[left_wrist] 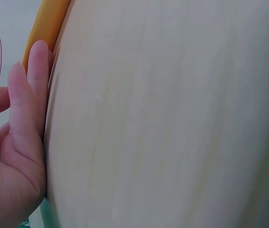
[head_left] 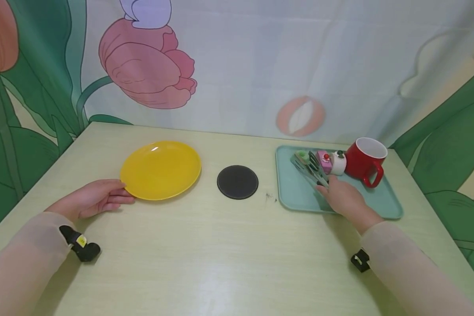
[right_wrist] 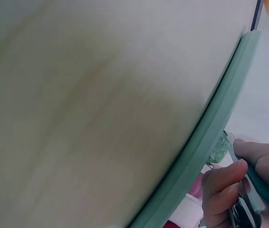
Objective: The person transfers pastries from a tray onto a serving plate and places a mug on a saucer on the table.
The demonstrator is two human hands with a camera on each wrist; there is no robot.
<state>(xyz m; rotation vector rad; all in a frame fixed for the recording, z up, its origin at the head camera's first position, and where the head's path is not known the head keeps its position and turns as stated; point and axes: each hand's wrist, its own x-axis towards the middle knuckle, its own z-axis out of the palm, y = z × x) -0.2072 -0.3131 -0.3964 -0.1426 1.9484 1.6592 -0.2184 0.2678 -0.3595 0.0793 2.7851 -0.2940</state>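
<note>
**Q:** Where do the hands stand?
**A:** Well apart, over a pale table (head_left: 217, 245). The left hand (head_left: 100, 198) touches the rim of a yellow plate (head_left: 162, 170) just ahead of it; whether the digits clamp that rim cannot be told.
**Q:** And the right hand (head_left: 345, 197)?
**A:** It pinches silver tongs (head_left: 320, 171) between thumb and fingers, over a light-green tray (head_left: 373, 204).
**Q:** What sits near its grip?
**A:** A green piece (head_left: 302, 155) by the tongs' tips, contact unclear. Just beyond the fingers, a pink block (head_left: 324, 162) with a red top sits beside a white piece (head_left: 338, 164). A red mug (head_left: 356, 163) stands upright to that hand's right, on the tray.
**Q:** Between the hands?
**A:** A black disc (head_left: 237, 182), flat on the table.
</note>
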